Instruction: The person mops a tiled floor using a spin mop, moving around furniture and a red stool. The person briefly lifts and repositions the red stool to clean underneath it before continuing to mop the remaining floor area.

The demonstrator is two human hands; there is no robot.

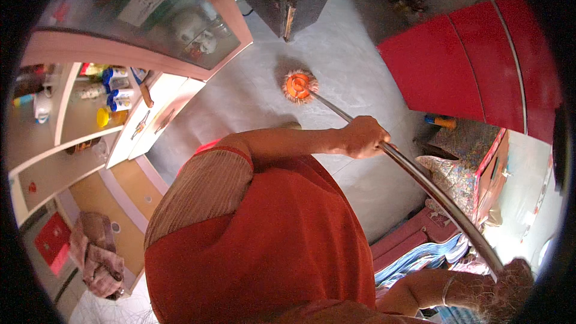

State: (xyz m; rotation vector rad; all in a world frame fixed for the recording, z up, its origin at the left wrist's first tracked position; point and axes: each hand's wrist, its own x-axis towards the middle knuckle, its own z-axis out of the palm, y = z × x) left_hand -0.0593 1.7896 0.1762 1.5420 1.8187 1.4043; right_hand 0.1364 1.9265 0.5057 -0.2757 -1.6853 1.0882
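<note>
A mop with an orange round head [298,86] and a pale fringe touches the grey floor in front of me. Its metal pole [432,180] runs diagonally to the lower right. My left hand [365,137] is closed around the pole partway along, with that arm stretched across my red top. At the lower right, my right hand [510,281] grips the upper end of the pole, a thin bangle on its wrist. Loose hair partly covers this hand, so its fingers are hard to make out.
At left stand a glass-fronted cabinet [229,56] and open shelves [90,136] with jars. A dark stand [308,13] under a white object is ahead. A large red cabinet-like object [432,63] is at right, above a patterned box [454,175], a maroon suitcase [409,243] and folded cloth [418,256].
</note>
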